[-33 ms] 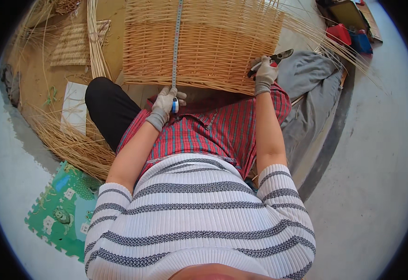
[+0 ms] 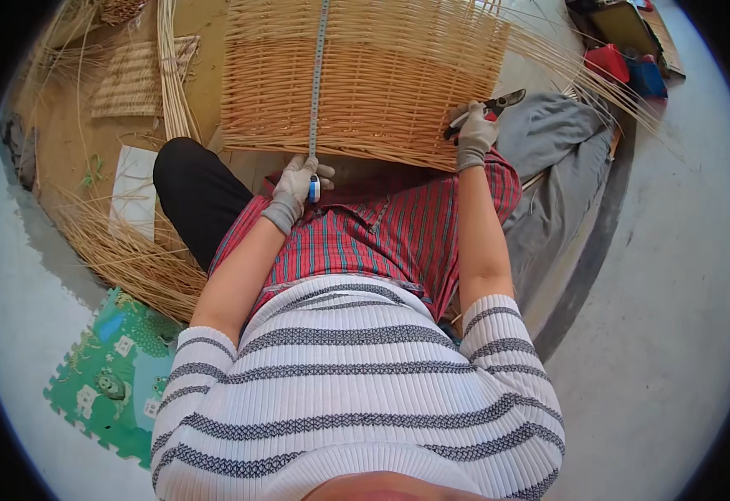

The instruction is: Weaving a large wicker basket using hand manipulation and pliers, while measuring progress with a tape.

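A woven wicker panel (image 2: 365, 92) lies across the top middle, its near edge over my lap. Gloved in pale grey, my left hand (image 2: 298, 185) is closed on a tape measure (image 2: 314, 190) with a blue and white case, just below that edge. Its blade runs straight away from me over the weave and out at the top. My right hand (image 2: 475, 134), gloved too, grips a pair of pruning shears (image 2: 507, 101) with red and black handles at the panel's right near corner. The shears point to the right, over grey cloth.
Loose wicker rods (image 2: 131, 259) lie in a heap at the left, beside a white board (image 2: 134, 192). A smaller woven piece (image 2: 135, 79) and a bundle of rods (image 2: 170, 75) lie at the far left. Grey cloth (image 2: 557, 159) is spread at the right. Long rod ends (image 2: 582, 71) stick out rightward.
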A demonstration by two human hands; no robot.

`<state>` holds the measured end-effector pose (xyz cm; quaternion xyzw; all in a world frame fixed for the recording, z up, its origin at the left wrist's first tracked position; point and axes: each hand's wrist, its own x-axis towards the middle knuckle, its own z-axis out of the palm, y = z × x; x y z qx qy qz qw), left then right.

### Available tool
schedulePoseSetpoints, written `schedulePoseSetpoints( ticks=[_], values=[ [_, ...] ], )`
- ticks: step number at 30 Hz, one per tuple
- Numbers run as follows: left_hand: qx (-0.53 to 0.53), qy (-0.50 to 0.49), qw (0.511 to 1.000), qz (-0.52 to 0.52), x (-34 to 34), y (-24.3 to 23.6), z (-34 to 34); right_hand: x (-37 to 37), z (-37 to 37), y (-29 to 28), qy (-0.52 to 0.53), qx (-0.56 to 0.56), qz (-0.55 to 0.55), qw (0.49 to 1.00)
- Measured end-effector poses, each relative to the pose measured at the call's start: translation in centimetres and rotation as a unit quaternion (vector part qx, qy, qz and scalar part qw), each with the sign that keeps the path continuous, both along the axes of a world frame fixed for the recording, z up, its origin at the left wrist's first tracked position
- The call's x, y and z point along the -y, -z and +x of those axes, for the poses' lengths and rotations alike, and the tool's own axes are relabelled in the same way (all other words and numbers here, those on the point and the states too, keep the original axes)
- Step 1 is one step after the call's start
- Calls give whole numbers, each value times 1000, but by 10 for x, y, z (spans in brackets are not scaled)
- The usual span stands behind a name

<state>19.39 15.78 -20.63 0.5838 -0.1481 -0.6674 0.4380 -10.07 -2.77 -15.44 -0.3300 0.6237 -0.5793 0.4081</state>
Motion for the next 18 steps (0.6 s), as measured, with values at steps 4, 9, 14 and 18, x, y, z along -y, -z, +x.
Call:
schedulePoseSetpoints(
  ticks=[4,9,14,18],
  values=[
    [39,-1,999,-6,-6,7,-1,-12,18,-23,29,-69,36,997],
    [66,-3,994,-82,-9,22,-23,-13,1,0,13,7,-54,998],
    [93,49,991,-77,-10,19,-29,-17,8,-4,31,82,1,996],
    [43,43,997,-51,-9,13,-33,-15,14,-6,39,72,-21,996]
  ],
)
